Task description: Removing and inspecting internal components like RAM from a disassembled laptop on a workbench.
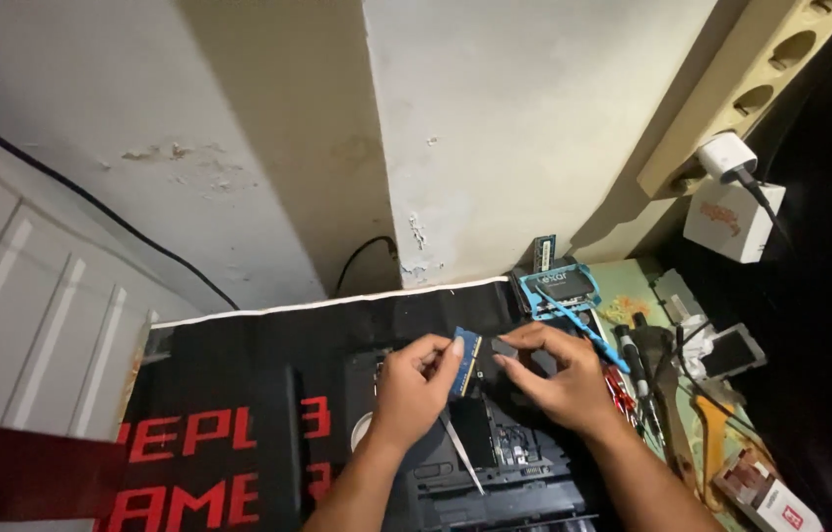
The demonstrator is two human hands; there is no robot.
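My left hand (414,386) pinches a small blue memory module (466,361) by its edge, held upright above an opened black laptop (495,463). Close on the right, my right hand (556,374) hovers with thumb and fingers curled toward the module; whether it touches the module I cannot tell. A thin pair of silver tweezers (462,455) lies on the laptop's exposed inside, below my left hand.
A black mat with red letters (229,414) covers the desk. At right lie a blue-framed drive case (562,288), a blue-handled tool (588,335), screwdrivers (638,369) and small boxes (768,500). A white charger (727,156) sits in a wall strip. A dark red object (27,473) is at bottom left.
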